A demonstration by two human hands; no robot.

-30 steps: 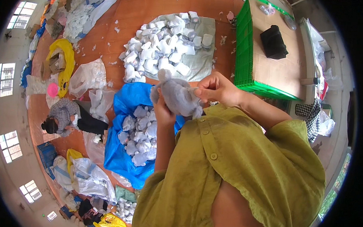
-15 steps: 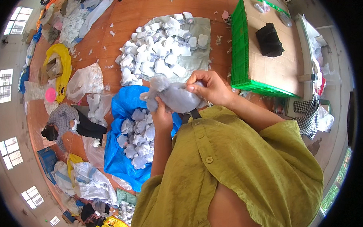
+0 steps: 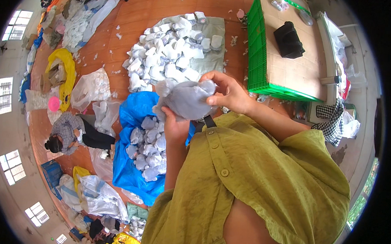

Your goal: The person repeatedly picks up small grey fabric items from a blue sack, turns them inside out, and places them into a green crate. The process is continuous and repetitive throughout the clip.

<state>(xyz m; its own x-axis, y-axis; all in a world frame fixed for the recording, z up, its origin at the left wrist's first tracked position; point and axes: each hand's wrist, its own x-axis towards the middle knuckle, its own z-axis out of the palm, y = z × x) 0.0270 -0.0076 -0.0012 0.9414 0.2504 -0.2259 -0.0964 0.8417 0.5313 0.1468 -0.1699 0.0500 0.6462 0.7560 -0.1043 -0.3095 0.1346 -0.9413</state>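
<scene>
Since the earlier frame the grey piece (image 3: 188,100) has been brought slightly lower and turned, and the right hand (image 3: 228,94) has been shifted from its side to its top right corner.

Piece: held at chest height, above the blue sheet (image 3: 133,115). It is cupped from below by the left hand (image 3: 174,126), fingers curled up under it, palm pressed to its underside. At 2 o'clock of the piece its edge is pinched between right thumb and fingertips.

Handling, judged: soft, limp, light cloth; sags and folds where unsupported; not fragile, not slippery. Best taken at an edge or corner by pinch, with the bulk supported from beneath.

Surroundings: more grey pieces (image 3: 148,148) are heaped on the sheet at 7 o'clock of the hands. A white pile (image 3: 172,61) lies at 11 o'clock. A green crate (image 3: 259,51) stands at 1 o'clock. A crouching person (image 3: 70,132) is noted at 9 o'clock, well apart.
</scene>
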